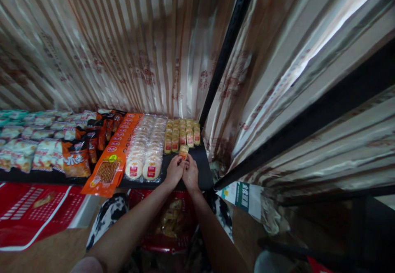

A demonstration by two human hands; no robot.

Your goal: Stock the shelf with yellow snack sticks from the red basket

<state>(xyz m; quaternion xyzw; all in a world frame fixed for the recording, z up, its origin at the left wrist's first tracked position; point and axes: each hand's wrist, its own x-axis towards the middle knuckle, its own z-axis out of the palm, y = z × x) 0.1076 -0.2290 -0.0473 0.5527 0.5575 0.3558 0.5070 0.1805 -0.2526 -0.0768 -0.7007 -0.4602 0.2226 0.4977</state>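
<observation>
Between both hands, over the front of the black shelf (202,170), is a small yellow snack packet (184,151) with a red label. My left hand (175,170) pinches its lower left side, and my right hand (190,172) closes on its lower right. Just behind stand rows of matching yellow packets (182,135), with the front ones upright and labels facing me. To the left of my left hand lie rows of round white crackers (151,168) in clear wrap. The fingertips partly cover the held packet's bottom.
Orange pretzel-stick bags (106,172), orange-black snack bags (77,158) and white packets (47,153) line the shelf leftward. Below, a red basket (145,240) holds more yellow packets between my knees. Another red basket (33,211) sits lower left. Black posts (228,51) and a striped curtain (138,59) bound the shelf.
</observation>
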